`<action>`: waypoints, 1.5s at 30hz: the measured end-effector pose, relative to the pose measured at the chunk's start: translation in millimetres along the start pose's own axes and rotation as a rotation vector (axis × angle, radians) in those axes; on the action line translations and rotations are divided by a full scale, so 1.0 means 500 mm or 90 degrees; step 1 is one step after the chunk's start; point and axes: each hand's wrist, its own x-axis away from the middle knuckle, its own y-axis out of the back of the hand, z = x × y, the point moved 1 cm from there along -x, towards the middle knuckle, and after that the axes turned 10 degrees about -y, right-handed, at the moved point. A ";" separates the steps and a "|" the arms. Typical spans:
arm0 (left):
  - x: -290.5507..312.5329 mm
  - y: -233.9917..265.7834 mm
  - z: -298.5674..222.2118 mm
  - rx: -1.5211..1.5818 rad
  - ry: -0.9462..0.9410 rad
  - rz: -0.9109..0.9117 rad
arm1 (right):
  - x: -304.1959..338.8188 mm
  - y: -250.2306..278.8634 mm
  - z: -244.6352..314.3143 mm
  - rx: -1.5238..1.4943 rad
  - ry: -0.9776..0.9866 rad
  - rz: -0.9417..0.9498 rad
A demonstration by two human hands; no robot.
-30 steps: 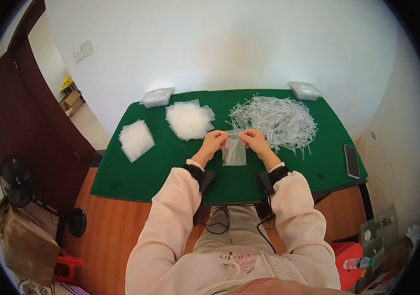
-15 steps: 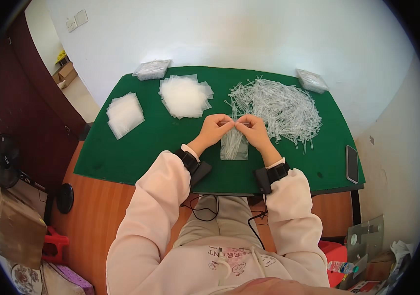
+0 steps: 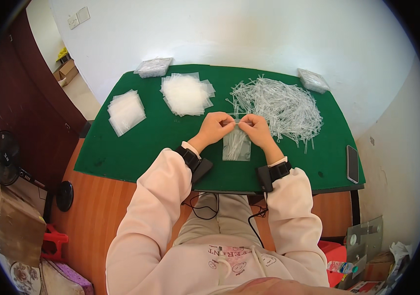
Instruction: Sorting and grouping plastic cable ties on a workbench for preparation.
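A small clear plastic bag (image 3: 237, 148) with thin clear sticks inside lies on the green tabletop, its upper edge pinched between both hands. My left hand (image 3: 216, 129) grips that edge from the left, thumb and forefinger together. From the other side my right hand (image 3: 258, 131) pinches it, the fingertips of both hands almost meeting. Just beyond my right hand spreads a big heap of thin clear plastic sticks (image 3: 278, 108) with looped ends. Past my left hand are a pile of flat clear bags (image 3: 187, 94) and a smaller stack of bags (image 3: 127, 113).
Filled clear packets stand at the table's back left (image 3: 154, 67) and back right (image 3: 313, 80), near the wall. A dark phone (image 3: 352, 164) lies by the right edge of the green table (image 3: 106, 157). A black fan (image 3: 4, 155) is off to the left.
My fingertips have shifted slightly right along the bag's upper edge, and the whole view has moved a little. Both hands keep pinching the bag.
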 end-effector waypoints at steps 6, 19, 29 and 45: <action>-0.004 0.007 0.012 0.026 0.060 -0.049 | -0.010 0.031 -0.015 0.012 -0.006 -0.082; 0.001 0.005 -0.020 -0.131 -0.102 0.048 | 0.017 -0.014 0.044 0.408 0.344 -0.146; -0.005 0.022 0.000 -0.079 0.011 0.002 | 0.007 0.053 0.014 0.357 0.237 -0.185; -0.012 -0.007 -0.039 0.143 -0.120 -0.006 | 0.003 0.017 -0.021 -0.305 -0.186 0.024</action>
